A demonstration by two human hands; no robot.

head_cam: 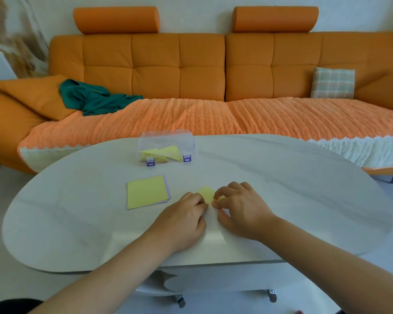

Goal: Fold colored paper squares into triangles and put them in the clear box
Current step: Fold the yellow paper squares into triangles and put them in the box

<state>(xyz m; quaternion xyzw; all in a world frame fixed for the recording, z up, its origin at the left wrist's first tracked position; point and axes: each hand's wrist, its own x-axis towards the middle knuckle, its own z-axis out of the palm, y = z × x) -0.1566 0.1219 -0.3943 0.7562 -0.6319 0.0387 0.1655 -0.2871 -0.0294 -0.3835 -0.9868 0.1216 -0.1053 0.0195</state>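
In the head view, the yellow sheet (pixel 206 192) lies on the white table (pixel 293 177) at about 6 o'clock of the tabletop, between the two hands. It is partly folded, with one corner showing past the knuckles toward 12 o'clock. The left hand (pixel 186 215) sets its curled fingers on the sheet's left edge. The right hand (pixel 242 209) pinches the near right corner with bent fingertips; the contact itself is mostly hidden.

A stack of paper squares (pixel 146 191), yellow on top, sits at 9 o'clock of the hands. The clear box (pixel 167 141) stands open at 11 o'clock, with folded triangles (pixel 168 152) inside.

The paper looks light, thin and easily creased, and it would likely slide on the smooth top. It is best taken at a corner while the other hand pins it flat.
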